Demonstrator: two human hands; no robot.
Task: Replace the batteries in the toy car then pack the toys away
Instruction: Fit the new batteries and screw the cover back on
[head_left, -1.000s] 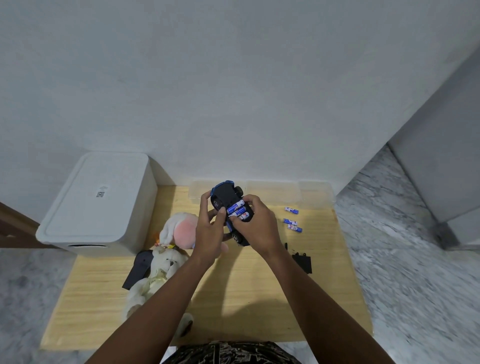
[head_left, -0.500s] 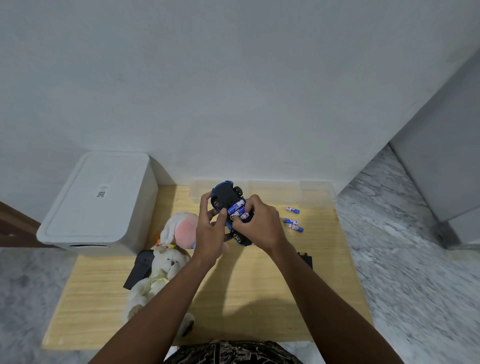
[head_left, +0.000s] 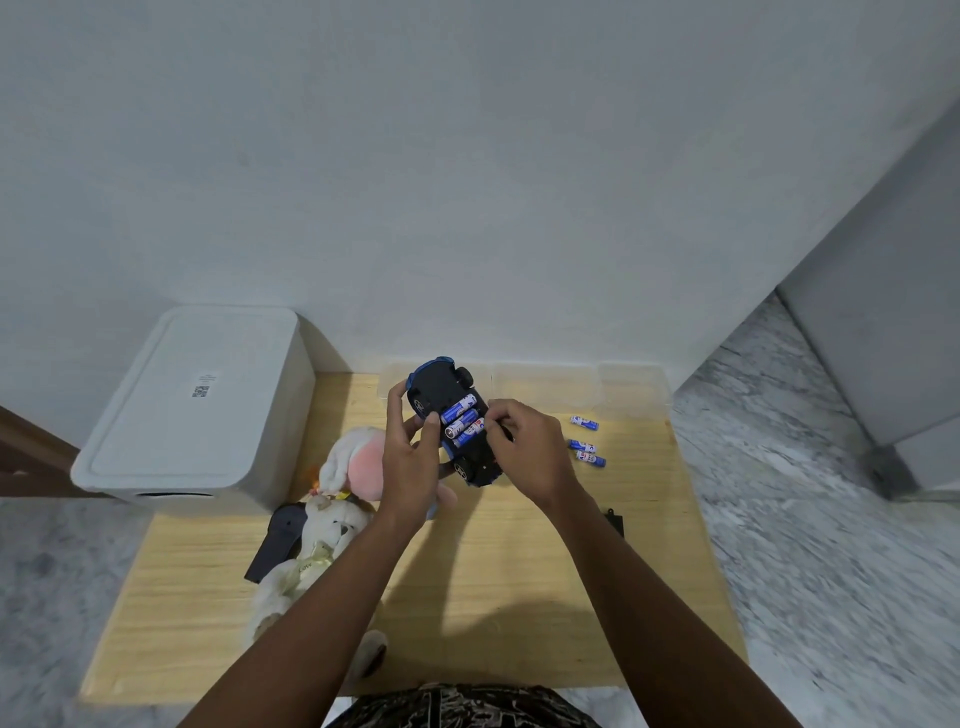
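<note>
1. My right hand (head_left: 524, 447) has its fingers (head_left: 493, 418) pinched together at the end of the batteries in the bay (head_left: 462, 421); my left hand (head_left: 410, 457) is clamped on the toy car (head_left: 452, 415), thumb beside the bay.
2. The car is upside down, held above the worktop (head_left: 493, 571) near its far edge.
3. I judge it light, stiff plastic, wheels free to roll; grip the body sides, not the wheels.
4. Three loose batteries (head_left: 584, 447) lie toward the far right corner; a black cover (head_left: 615, 519) sits at the right edge.
5. Plush toys (head_left: 332, 519) lie left; a white bin (head_left: 197, 405) stands beyond the left edge.
</note>
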